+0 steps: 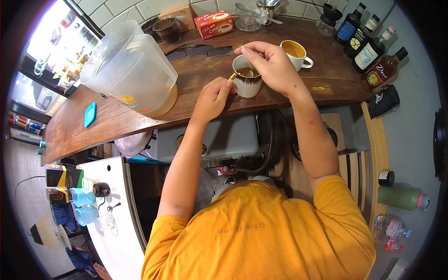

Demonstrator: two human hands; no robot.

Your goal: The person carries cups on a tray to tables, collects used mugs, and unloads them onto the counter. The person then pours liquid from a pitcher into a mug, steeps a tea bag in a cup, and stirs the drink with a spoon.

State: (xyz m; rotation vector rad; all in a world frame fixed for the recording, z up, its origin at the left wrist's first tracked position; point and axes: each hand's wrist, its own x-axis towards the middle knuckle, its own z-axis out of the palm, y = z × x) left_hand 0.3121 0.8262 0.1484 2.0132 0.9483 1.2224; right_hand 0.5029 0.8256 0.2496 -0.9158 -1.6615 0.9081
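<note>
A white mug with a dark dripping rim pattern (pixel 246 87) stands near the front edge of the wooden counter, with dark liquid inside. My left hand (pixel 212 100) is closed on its gold handle at the left side. Above the mug's right rim, my right hand (pixel 269 65) is pinched on something thin that runs down into the liquid; what it is stays too small to name. Just behind my right hand sits a white cup with a yellow inside (pixel 294 50), its handle to the right.
A large clear plastic pitcher (pixel 140 77) stands left on the counter (pixel 196 100), near a blue lid (pixel 90 115). A red tea box (pixel 214 25), a plant pot (pixel 167 31) and a glass dish (pixel 248 21) are at the back. Several bottles (pixel 368 55) line the right.
</note>
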